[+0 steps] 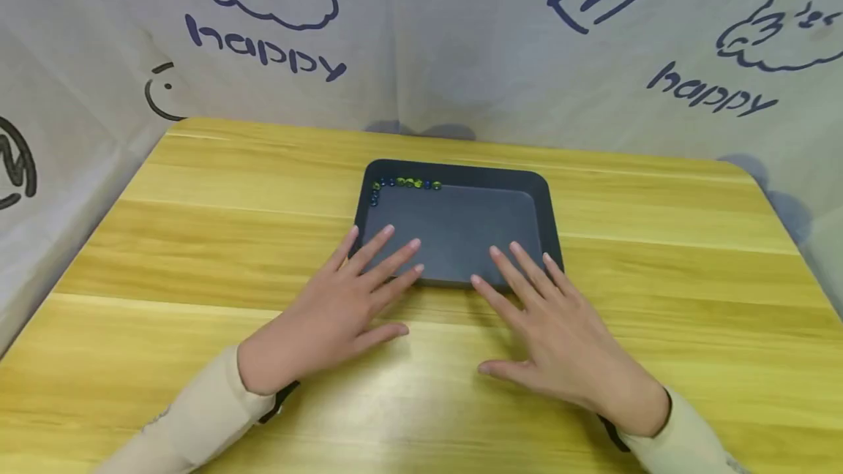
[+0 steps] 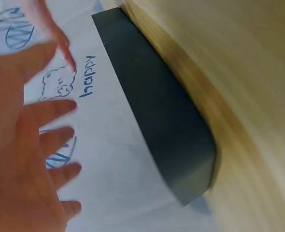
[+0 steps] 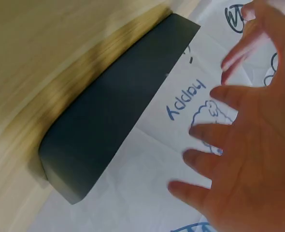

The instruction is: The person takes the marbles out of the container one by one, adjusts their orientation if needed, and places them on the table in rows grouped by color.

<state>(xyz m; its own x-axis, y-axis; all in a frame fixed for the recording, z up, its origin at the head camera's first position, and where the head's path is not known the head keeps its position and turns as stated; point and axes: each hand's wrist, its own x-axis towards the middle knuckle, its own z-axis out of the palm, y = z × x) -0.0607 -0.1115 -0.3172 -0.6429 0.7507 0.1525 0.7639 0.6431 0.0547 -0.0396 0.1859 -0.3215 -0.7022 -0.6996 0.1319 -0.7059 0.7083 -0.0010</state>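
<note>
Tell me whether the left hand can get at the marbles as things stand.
Probably yes: the left hand is empty, partly over the near left of the tray, and the marbles lie uncovered in its far left corner and along the far side, with nothing standing between.

Cream sleeves (image 1: 191, 412), black wrist straps (image 1: 279, 401)

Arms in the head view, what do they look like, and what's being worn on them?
The left sleeve and right sleeve are long and cream; the left bears a small greyish mark, unreadable here. A black left band and right band show at the wrists. The left grip and right grip are ungloved, with no rings visible.
</note>
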